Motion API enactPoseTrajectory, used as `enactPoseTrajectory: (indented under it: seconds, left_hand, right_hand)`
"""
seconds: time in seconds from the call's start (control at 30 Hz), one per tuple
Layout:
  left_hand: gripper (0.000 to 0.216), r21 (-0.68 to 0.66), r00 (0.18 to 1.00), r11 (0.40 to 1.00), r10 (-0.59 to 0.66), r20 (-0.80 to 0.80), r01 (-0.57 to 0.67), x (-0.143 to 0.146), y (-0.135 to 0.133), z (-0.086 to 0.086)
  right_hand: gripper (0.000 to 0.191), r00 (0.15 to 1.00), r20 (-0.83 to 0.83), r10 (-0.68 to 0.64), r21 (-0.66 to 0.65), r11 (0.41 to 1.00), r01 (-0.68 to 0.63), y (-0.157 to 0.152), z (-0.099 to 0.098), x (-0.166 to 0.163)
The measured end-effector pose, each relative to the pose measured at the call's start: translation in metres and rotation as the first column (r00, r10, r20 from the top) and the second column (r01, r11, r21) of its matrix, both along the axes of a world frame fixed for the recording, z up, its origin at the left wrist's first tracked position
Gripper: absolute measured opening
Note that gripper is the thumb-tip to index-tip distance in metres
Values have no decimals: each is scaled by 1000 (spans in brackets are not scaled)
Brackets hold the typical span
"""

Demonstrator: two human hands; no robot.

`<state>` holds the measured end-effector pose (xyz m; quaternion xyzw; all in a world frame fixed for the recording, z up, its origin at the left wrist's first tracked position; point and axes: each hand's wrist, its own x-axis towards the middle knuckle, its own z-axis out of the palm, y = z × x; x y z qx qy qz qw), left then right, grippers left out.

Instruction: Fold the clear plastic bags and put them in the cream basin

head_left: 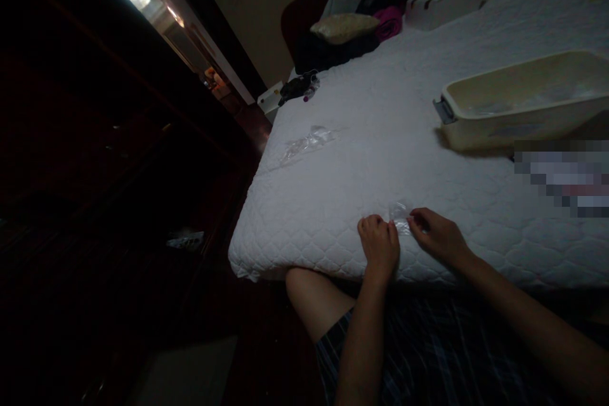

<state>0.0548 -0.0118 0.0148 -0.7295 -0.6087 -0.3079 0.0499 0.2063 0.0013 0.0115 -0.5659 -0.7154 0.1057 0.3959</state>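
Observation:
Near the front edge of the bed, a small clear plastic bag is stretched between my two hands. My left hand is closed, fingers curled, with its thumb side at the bag's left edge. Thumb and fingertips of my right hand pinch the bag's right edge. Whether anything lies inside the bag I cannot tell in the dim light. Farther off to the left, more crumpled clear plastic lies flat on the white quilted bedcover.
A long cream plastic bin with a grey latch stands on the bed at right, beside a blurred-out patch. At the back are a white box, a beige pillow, a rolled magenta cloth and dark fabric. Dark furniture stands left.

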Motion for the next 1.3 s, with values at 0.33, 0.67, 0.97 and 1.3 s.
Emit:
enactPoseTrajectory:
  seconds: [0.33, 0.67, 0.97, 1.3]
  left_hand:
    - [25, -60, 999, 998, 20, -31, -22, 2, 2, 1]
    - [23, -98, 996, 993, 65, -62, -71, 7, 3, 8]
    - [20, -69, 996, 995, 76, -37, -79, 5, 4, 5]
    - [20, -45, 978, 987, 157, 135, -152, 6, 5, 3]
  right_hand:
    - [25, 993, 97, 73, 134, 987, -85, -1, 1, 1]
    - [34, 969, 243, 40, 437, 887, -146, -8, -2, 2]
    - [35, 897, 429, 104, 305, 918, -252, -7, -11, 1]
    - [37, 905, 397, 151, 176, 955, -237, -14, -9, 2]
